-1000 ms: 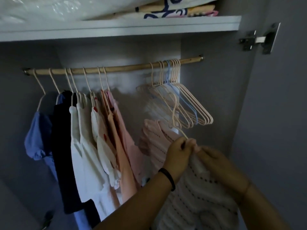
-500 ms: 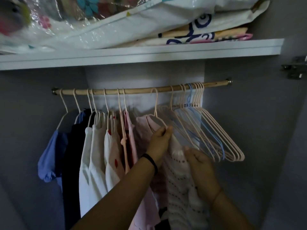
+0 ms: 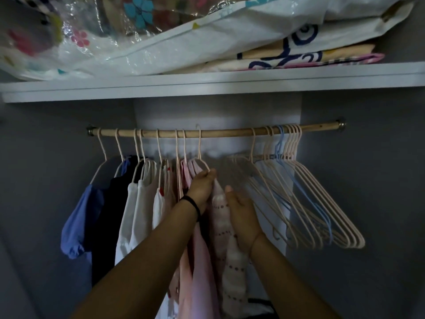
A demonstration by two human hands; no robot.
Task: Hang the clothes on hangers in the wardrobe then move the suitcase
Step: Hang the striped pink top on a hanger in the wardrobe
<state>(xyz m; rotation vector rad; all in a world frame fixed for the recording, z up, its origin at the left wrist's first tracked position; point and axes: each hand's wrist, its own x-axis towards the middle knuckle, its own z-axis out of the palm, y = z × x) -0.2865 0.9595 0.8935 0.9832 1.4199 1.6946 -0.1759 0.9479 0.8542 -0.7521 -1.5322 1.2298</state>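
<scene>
Since a moment ago our pink top (image 3: 220, 217) has gone up, and its hanger (image 3: 199, 146) now looks hooked over the rail (image 3: 218, 132) across the middle of the frame. Other clothes (image 3: 138, 203) already hang at the left. A bunch of bare hangers (image 3: 310, 199) waits at the right, so we think more clothes may come. We cannot see the suitcase, so that part is still to do. Our left hand (image 3: 202, 187) pinches the hanger at its shoulder. Our right hand (image 3: 241, 217) touches the top's side; we cannot tell if it grips.
</scene>
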